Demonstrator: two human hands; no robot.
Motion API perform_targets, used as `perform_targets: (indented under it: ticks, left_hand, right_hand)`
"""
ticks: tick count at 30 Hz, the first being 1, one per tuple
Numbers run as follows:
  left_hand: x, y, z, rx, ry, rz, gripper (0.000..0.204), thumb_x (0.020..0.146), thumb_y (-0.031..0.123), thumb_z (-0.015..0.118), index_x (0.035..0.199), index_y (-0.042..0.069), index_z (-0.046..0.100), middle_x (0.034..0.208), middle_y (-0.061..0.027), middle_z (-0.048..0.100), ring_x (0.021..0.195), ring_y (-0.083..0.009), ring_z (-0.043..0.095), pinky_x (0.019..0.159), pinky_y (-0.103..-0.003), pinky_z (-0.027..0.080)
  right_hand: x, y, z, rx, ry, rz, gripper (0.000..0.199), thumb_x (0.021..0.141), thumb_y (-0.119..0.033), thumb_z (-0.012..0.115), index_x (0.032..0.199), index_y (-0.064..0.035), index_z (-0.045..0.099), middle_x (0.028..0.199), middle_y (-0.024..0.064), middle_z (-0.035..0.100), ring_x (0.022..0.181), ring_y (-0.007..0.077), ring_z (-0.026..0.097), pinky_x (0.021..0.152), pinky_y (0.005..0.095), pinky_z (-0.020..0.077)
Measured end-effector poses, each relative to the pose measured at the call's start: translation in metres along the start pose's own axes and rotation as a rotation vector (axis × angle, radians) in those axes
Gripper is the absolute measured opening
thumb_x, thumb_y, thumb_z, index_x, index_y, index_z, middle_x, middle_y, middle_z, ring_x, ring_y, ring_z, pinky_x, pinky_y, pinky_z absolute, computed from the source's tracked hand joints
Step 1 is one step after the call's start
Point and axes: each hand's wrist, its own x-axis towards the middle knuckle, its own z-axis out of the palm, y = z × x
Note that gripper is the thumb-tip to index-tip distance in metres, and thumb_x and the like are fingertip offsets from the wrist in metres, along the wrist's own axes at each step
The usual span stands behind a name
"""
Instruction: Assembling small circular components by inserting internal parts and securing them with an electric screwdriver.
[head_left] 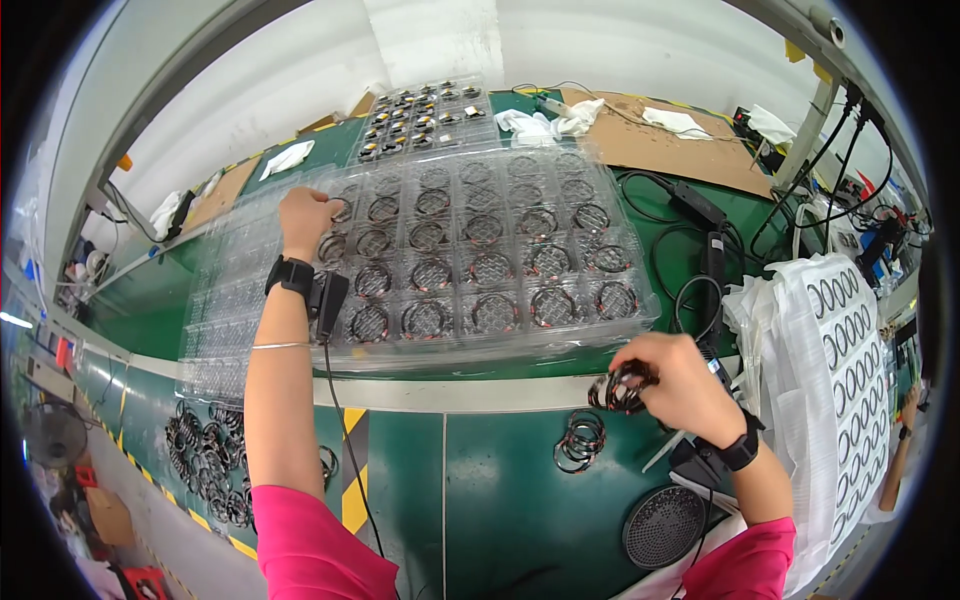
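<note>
In the centre of the frame a clear plastic tray [600,215] with rows of round pockets lies on the green surface [500,500], most of its pockets filled with dark wire coils. The left hand [305,215] reaches to the tray's upper left corner, its fingers curled down onto a pocket there; whether it pinches a coil cannot be told. A black wristband [290,273] and a thin bangle sit on that forearm. At the lower right of centre the right hand [675,375] is closed around a small bunch of coils [618,390], held just above the surface near the tray's front edge. Just below and left of it a loose stack of coils [580,440] lies on the surface. A second, smaller tray [425,115] with filled pockets sits in the upper middle, behind the first. At the lower left a heap of coils [205,460] lies beside a stack of clear trays. A round black mesh grille [664,525] rests at the lower right, and white foam sheets with ring-shaped cutouts [850,340] pile up at the right edge.
</note>
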Motion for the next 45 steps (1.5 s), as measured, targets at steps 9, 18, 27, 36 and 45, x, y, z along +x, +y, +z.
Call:
perform_targets:
  ticks: [9, 18, 27, 36, 45]
  left_hand:
    - [-0.132, 0.098, -0.092, -0.747, -0.048, 0.074, 0.033, 0.094, 0.027, 0.066, 0.109, -0.002, 0.07, 0.097, -0.0061, 0.071, 0.082, -0.0098, 0.062, 0.07, -0.025, 0.048]
    - [-0.249, 0.08, -0.145, -1.299, 0.497, 0.26, 0.018, 0.1, 0.016, 0.05, 0.102, -0.001, 0.057, 0.089, -0.0063, 0.054, 0.077, -0.0138, 0.049, 0.066, -0.029, 0.04]
    - [-0.247, 0.048, -0.164, -1.579, 0.438, 0.315, 0.016, 0.102, 0.017, 0.046, 0.104, 0.003, 0.052, 0.086, -0.0018, 0.044, 0.077, -0.0129, 0.038, 0.068, -0.028, 0.033]
    - [-0.244, 0.052, -0.162, -1.625, 0.443, 0.344, 0.014, 0.102, 0.016, 0.046, 0.105, 0.003, 0.05, 0.085, -0.0021, 0.042, 0.077, -0.0131, 0.036, 0.068, -0.028, 0.033]
    - [-0.245, 0.057, -0.161, -1.587, 0.419, 0.385, 0.015, 0.102, 0.016, 0.045, 0.105, 0.003, 0.05, 0.086, -0.0023, 0.042, 0.078, -0.0134, 0.037, 0.069, -0.028, 0.033]
  right_hand:
    - [0.168, -0.034, -0.005, 0.088, 0.207, -0.03, 0.021, 0.078, 0.005, 0.058, 0.096, 0.0044, 0.069, 0.082, 0.0088, 0.07, 0.069, 0.0113, 0.065, 0.06, 0.0268, 0.0522]
    - [0.393, -0.056, 0.138, 0.005, 0.417, -0.16, 0.02, 0.069, -0.014, 0.063, 0.077, 0.001, 0.073, 0.064, 0.0184, 0.068, 0.06, 0.0299, 0.07, 0.062, 0.0369, 0.0547]
    - [0.431, -0.026, 0.149, -0.203, 0.599, -0.074, 0.015, 0.069, -0.012, 0.064, 0.065, -0.0005, 0.073, 0.06, 0.0175, 0.067, 0.059, 0.0302, 0.069, 0.063, 0.0374, 0.057]
    - [0.41, -0.002, 0.092, -0.505, 0.496, 0.037, 0.016, 0.075, -0.011, 0.064, 0.079, 0.0032, 0.07, 0.085, 0.0257, 0.069, 0.084, 0.0399, 0.069, 0.076, 0.0443, 0.0564]
    - [0.363, 0.019, 0.049, -0.439, 0.514, -0.011, 0.014, 0.071, -0.016, 0.073, 0.071, -0.0021, 0.072, 0.076, 0.023, 0.069, 0.077, 0.0375, 0.07, 0.071, 0.043, 0.0571]
